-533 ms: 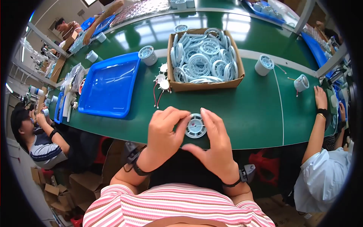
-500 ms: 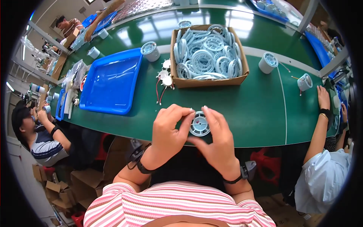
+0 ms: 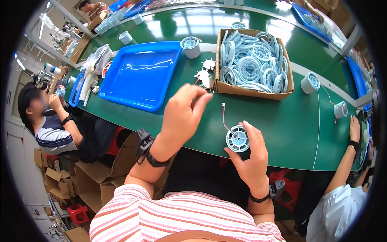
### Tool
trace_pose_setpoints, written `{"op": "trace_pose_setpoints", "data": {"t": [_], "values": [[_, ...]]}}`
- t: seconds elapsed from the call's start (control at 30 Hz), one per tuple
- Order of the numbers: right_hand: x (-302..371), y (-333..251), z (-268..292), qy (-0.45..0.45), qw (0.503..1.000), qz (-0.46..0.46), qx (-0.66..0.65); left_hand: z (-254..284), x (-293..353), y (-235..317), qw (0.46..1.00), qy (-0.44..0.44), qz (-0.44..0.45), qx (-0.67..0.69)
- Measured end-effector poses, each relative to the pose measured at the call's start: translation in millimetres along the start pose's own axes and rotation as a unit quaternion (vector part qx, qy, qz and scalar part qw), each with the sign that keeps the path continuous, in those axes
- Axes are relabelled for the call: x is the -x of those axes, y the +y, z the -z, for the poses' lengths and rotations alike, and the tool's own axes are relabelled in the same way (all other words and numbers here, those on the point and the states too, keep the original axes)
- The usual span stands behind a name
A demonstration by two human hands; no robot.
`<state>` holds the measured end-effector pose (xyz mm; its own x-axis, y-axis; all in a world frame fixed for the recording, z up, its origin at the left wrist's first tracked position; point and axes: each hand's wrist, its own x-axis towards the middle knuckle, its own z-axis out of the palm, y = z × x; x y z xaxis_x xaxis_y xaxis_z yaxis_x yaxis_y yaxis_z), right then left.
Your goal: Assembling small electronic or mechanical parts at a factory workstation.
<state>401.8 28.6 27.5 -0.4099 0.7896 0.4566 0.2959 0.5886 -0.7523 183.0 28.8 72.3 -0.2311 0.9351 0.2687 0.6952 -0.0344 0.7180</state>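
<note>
My right hand [image 3: 254, 155] grips a round, pale-blue spoked plastic housing [image 3: 244, 142] at the table's near edge, thumb below and fingers along its right side. From this housing a thin red wire [image 3: 224, 117] runs up over the table to a small white connector [image 3: 223, 104]. My left hand [image 3: 183, 111] is raised to the left, thumb and forefinger bent with a small gap, nothing visible between them. Just beyond its fingertips lie several white star-edged discs [image 3: 202, 75] with red and black wires.
A cardboard box [image 3: 254, 93] full of pale-blue spoked rings stands behind my right hand. Left of it is a blue tray [image 3: 135, 76]. Pale-blue cylinders [image 3: 190, 48] stand around the table. One co-worker [image 3: 56, 121] sits at left; another's arm [image 3: 342, 153] rests at right.
My left hand has left the housing and moved up toward the white discs. My right hand now holds the housing alone, and its red wire shows stretched out. The view has shifted.
</note>
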Motion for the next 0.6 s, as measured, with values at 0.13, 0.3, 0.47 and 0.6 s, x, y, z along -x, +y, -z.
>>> {"op": "trace_pose_setpoints", "data": {"t": [0.13,0.3,0.47,0.6], "values": [[3.1,5.5,-0.6,0.005,1.000,-0.006,0.001,-11.6,-35.8,-25.5,0.971,0.070,-0.128,-0.189],[13.0,6.9,-2.0,0.019,1.000,-0.010,-0.001,-11.8,-30.6,-32.2,0.958,-0.021,-0.138,-0.249],[6.2,0.3,5.8,0.038,0.999,0.014,0.015,-7.6,-23.9,-43.0,0.962,-0.038,-0.148,-0.228],[21.2,17.7,28.9,0.005,0.993,0.063,-0.101,-16.3,-20.9,-63.5,0.979,-0.049,-0.173,-0.096]]}}
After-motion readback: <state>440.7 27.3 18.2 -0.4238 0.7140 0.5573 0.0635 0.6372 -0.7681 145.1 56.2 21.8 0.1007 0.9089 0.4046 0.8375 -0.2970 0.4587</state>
